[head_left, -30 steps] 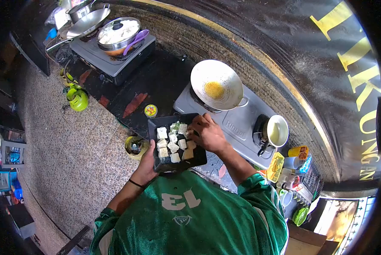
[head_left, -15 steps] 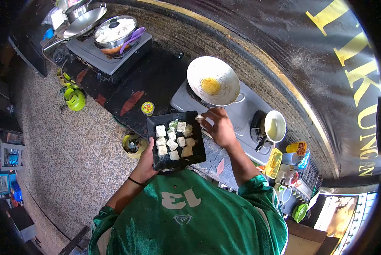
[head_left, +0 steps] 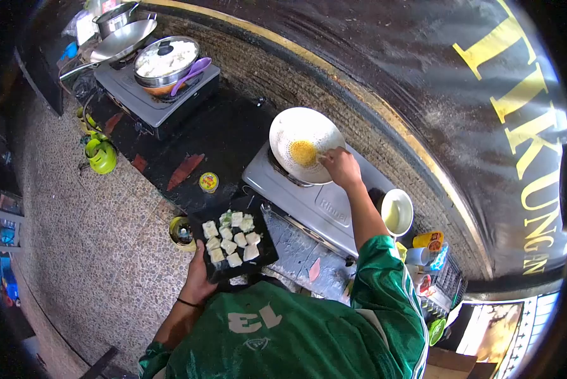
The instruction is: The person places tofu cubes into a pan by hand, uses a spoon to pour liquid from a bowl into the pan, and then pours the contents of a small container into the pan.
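My left hand (head_left: 198, 278) holds a black square plate (head_left: 262, 255) from below, in front of my green shirt. Several pale tofu cubes (head_left: 231, 237) lie on the plate. My right hand (head_left: 341, 165) reaches out over the right rim of a white wok (head_left: 293, 134) with yellow oil (head_left: 303, 152) in its middle. Its fingers are pinched over the oil; whether a piece is between them is too small to tell. The wok stands on a grey gas stove (head_left: 315, 208).
A white pot (head_left: 397, 212) sits on the stove's right burner. A second stove (head_left: 150, 101) at the far left carries a lidded pan with a purple spoon. Small jars (head_left: 208, 182) and a green kettle (head_left: 101, 155) stand on the floor. Cups crowd a rack (head_left: 432, 252) at right.
My right hand left the plate with a tofu piece and moved up to the wok. The plate sank lower and to the left, closer to my body.
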### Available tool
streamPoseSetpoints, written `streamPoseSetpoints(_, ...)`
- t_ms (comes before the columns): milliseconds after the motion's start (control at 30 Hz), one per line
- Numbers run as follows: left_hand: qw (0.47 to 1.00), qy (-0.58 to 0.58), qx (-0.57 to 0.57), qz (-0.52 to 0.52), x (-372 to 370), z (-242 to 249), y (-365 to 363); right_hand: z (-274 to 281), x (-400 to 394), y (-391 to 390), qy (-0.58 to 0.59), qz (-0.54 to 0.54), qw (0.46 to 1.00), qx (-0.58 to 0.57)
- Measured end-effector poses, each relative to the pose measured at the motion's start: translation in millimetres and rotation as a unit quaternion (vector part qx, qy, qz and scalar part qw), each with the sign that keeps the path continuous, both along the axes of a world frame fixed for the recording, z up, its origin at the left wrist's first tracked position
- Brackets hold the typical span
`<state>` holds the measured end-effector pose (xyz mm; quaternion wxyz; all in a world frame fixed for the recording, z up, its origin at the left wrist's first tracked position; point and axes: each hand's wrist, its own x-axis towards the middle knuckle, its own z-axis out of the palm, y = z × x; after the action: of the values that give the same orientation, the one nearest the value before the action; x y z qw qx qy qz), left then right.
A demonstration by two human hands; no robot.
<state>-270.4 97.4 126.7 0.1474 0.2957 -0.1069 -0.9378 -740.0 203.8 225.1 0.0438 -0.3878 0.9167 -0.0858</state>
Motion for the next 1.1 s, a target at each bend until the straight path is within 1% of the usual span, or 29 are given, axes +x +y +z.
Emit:
streamPoseSetpoints(33, 1.000, 0.000, 0.001, 0.006, 3, 2, 3, 0, -6, -11, 0.000, 0.006, 1.000, 0.001)
streamPoseSetpoints(100, 0.999, -0.028, 0.009, 0.030, 12, 5, 7, -4, -14, -34, -0.013, -0.020, 0.996, 0.084)
streamPoseSetpoints(133, 0.998, -0.038, 0.020, 0.035, 17, 3, 9, -16, -25, -49, -0.029, -0.048, 0.988, 0.145)
streamPoseSetpoints(167, 0.998, -0.039, 0.018, 0.038, 23, 0, 10, -26, -37, -55, -0.030, -0.045, 0.988, 0.144)
streamPoseSetpoints(233, 0.997, -0.059, 0.021, 0.043, 31, 2, 12, -24, -37, -65, -0.030, 0.012, 0.984, 0.174)
streamPoseSetpoints(267, 0.997, -0.057, 0.017, 0.046, 36, 6, 13, -27, -39, -71, -0.029, 0.014, 0.984, 0.174)
streamPoseSetpoints(333, 0.996, -0.053, 0.015, 0.065, 38, 9, 13, -40, -45, -82, 0.027, -0.023, 0.991, 0.127)
streamPoseSetpoints(367, 0.996, -0.051, 0.015, 0.078, 40, 10, 13, -46, -45, -83, 0.027, -0.021, 0.991, 0.126)
streamPoseSetpoints(433, 0.996, -0.046, 0.009, 0.079, 46, 6, 13, -52, -37, -75, 0.082, 0.019, 0.983, 0.164)
streamPoseSetpoints(467, 0.996, -0.045, 0.013, 0.077, 50, 5, 10, -50, -37, -71, 0.053, 0.017, 0.986, 0.155)
streamPoseSetpoints(500, 0.996, -0.044, 0.017, 0.074, 54, 5, 7, -43, -35, -65, 0.052, 0.015, 0.987, 0.154)
streamPoseSetpoints(567, 0.997, -0.038, 0.009, 0.067, 56, 9, -2, -27, -39, -50, 0.082, -0.081, 0.993, 0.026)
streamPoseSetpoints(600, 0.998, -0.035, 0.004, 0.061, 58, 12, -5, 3, -26, -39, 0.077, -0.093, 0.993, -0.011)
streamPoseSetpoints(633, 0.998, -0.037, 0.004, 0.056, 62, 13, -7, 45, -3, -27, 0.071, -0.107, 0.991, -0.047)
streamPoseSetpoints(667, 0.999, -0.023, -0.001, 0.050, 65, 9, -9, 73, 20, -10, 0.087, -0.095, 0.988, -0.090)
streamPoseSetpoints(700, 0.999, -0.009, -0.008, 0.041, 63, 9, -17, 95, 38, 4, 0.102, -0.085, 0.982, -0.133)
streamPoseSetpoints(733, 1.000, -0.014, -0.006, 0.020, 64, 8, -23, 110, 57, 15, 0.105, -0.092, 0.981, -0.133)
streamPoseSetpoints(767, 1.000, -0.014, -0.005, 0.012, 64, 5, -27, 119, 77, 27, 0.107, -0.060, 0.978, -0.171)
streamPoseSetpoints(800, 1.000, -0.007, -0.008, -0.003, 62, 1, -31, 120, 95, 38, 0.109, -0.027, 0.972, -0.208)
streamPoseSetpoints(833, 1.000, 0.000, -0.009, -0.016, 60, -2, -36, 115, 113, 44, 0.108, -0.033, 0.972, -0.206)
streamPoseSetpoints(900, 0.998, 0.031, 0.000, -0.046, 55, 4, -38, 97, 159, 47, 0.025, -0.007, 0.974, -0.226)
streamPoseSetpoints(967, 0.997, 0.022, 0.001, -0.073, 49, 10, -40, 76, 211, 39, -0.010, 0.047, 0.970, -0.239)
streamPoseSetpoints(1033, 0.995, 0.054, -0.008, -0.081, 42, 11, -39, 47, 242, 34, -0.111, 0.077, 0.976, -0.172)
streamPoseSetpoints(1067, 0.994, 0.044, -0.003, -0.100, 41, 15, -38, 31, 254, 31, -0.114, 0.092, 0.974, -0.171)
streamPoseSetpoints(1100, 0.993, 0.067, 0.008, -0.099, 38, 12, -36, 19, 266, 28, -0.117, 0.106, 0.973, -0.170)
